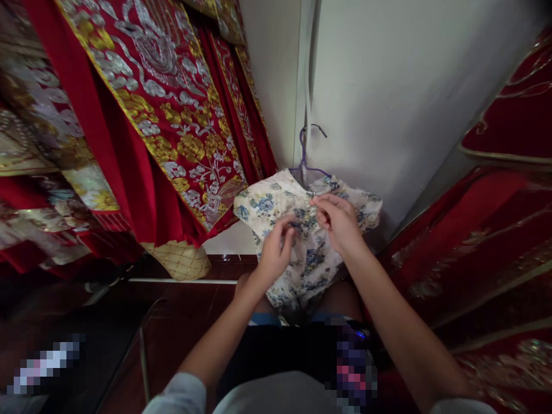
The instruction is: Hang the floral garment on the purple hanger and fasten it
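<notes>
One floral shirt (pixel 314 261) sitting on purple hanger (pixel 303 150), centre of frame. Right hand (pixel 340 220) pinching neckline (pixel 298 190) edge; left hand (pixel 276 249) curling over shirt front, grip loosely spread, contact unclear. Probably serving well: pinching lightly, steadying front with left, avoiding tugging fabric off hanger.

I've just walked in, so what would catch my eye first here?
Probably the red cloth embroidered in gold and silver, hanging at the upper left against the pale wall. Next, near the middle, comes the short-sleeved floral top on a purple hanger, with the right hand at its neckline and the left hand over its front. More dark red decorated fabric fills the right side.
</notes>
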Demonstrator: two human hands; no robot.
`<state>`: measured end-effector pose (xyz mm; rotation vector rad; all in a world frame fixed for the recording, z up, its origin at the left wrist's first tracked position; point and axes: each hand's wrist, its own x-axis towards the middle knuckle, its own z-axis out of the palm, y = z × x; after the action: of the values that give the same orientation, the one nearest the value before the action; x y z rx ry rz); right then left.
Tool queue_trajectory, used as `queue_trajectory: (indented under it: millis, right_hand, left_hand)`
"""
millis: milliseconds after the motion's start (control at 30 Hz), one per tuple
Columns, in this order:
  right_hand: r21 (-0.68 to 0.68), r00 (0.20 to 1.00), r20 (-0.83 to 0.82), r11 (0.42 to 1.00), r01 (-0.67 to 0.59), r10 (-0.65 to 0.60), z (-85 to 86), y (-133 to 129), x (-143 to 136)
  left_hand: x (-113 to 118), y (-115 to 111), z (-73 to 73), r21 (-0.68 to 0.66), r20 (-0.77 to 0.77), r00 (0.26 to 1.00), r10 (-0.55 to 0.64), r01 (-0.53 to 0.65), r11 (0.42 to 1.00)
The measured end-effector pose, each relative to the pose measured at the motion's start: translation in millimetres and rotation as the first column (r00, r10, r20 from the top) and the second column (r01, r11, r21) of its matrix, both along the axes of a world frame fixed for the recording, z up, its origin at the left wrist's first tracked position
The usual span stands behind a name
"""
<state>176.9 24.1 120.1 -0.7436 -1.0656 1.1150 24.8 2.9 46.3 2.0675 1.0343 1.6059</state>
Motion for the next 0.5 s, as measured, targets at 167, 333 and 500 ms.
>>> queue_trajectory:
  millis: [167, 333, 500]
  right_hand:
    - [0.1, 0.993, 0.097, 0.993, 0.059, -0.068, -2.5, -2.8, 4.2]
    - [0.226, 0.953, 0.194, 0.956, 0.186, -0.231, -14.9, 10.2, 5.7]
    - [0.22, 0.926, 0.288, 0.958, 0.183, -0.243, -43.7, 24.6, -1.6]
  left_hand:
    - [6.6, 41.9, 85.2, 0.245, -0.281, 0.959, 0.036, 0.036, 0.969]
    - [11.8, 47.8, 100.0, 0.343, -0.424, 0.893, 0.148, 0.007, 0.939]
    - [4.4, 41.2, 99.0, 0.366, -0.1, 0.98, 0.175, -0.127, 0.922]
